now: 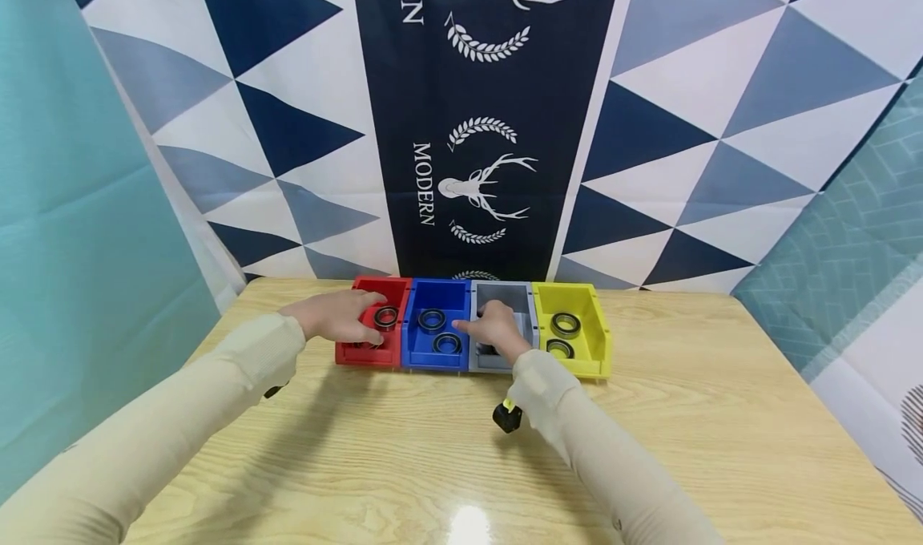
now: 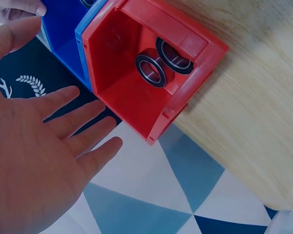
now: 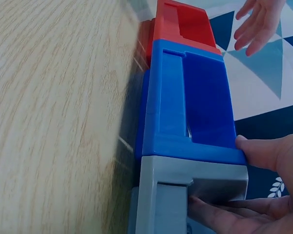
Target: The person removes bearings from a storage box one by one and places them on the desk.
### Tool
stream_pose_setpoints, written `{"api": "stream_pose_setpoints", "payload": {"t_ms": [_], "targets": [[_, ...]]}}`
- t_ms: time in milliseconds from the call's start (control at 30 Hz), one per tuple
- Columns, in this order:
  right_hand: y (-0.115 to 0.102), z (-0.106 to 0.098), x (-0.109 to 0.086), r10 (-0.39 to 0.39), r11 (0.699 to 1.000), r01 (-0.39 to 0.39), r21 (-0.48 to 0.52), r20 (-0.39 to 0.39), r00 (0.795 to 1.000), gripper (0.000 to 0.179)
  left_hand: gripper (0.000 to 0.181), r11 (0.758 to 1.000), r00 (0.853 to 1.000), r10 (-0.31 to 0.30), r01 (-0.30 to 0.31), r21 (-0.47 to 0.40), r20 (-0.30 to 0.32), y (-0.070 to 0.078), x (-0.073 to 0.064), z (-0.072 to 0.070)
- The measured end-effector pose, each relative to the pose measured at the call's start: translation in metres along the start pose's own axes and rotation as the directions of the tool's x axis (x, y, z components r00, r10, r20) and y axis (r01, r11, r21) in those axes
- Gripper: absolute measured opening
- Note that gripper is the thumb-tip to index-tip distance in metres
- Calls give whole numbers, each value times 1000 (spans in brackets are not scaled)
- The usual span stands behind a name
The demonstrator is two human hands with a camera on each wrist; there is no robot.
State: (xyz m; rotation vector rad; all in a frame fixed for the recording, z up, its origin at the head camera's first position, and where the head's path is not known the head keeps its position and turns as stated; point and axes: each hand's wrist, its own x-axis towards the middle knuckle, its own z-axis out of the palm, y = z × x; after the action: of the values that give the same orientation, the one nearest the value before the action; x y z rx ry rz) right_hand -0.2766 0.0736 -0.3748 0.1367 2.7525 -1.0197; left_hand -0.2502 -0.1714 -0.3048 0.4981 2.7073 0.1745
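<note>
On the table [image 1: 404, 465], the red box [image 1: 366, 357] stands left of the blue box [image 1: 434, 361], the grey box [image 1: 486, 364] right. The left hand [image 1: 335, 315], spread and empty, is just above two rings [image 2: 157, 84] in the red box. The right hand [image 1: 496, 329] has its fingers inside the grey box; fingertips are hidden, so I cannot tell whether they hold something.

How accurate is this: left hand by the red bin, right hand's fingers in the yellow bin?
Not yellow: the right wrist view shows the right hand with fingers in the gray bin. The left hand is by the red bin.
</note>
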Motion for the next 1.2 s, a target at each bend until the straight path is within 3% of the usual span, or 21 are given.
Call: {"api": "stream_pose_setpoints", "payload": {"t_ms": [300, 533, 1200], "targets": [[1, 1, 0, 5, 999, -5, 46, 3, 1000, 63, 65, 1000, 999, -3, 3, -1, 47, 1, 12, -5], [3, 4, 0, -11, 999, 11, 45, -4, 1000, 62, 65, 998, 993, -59, 57, 20, 102, 1, 17, -7], [5, 4, 2, 5, 997, -3, 81, -23, 1000, 59, 66, 986, 977, -164, 165, 5, 137, 1, 39, -3]]}}
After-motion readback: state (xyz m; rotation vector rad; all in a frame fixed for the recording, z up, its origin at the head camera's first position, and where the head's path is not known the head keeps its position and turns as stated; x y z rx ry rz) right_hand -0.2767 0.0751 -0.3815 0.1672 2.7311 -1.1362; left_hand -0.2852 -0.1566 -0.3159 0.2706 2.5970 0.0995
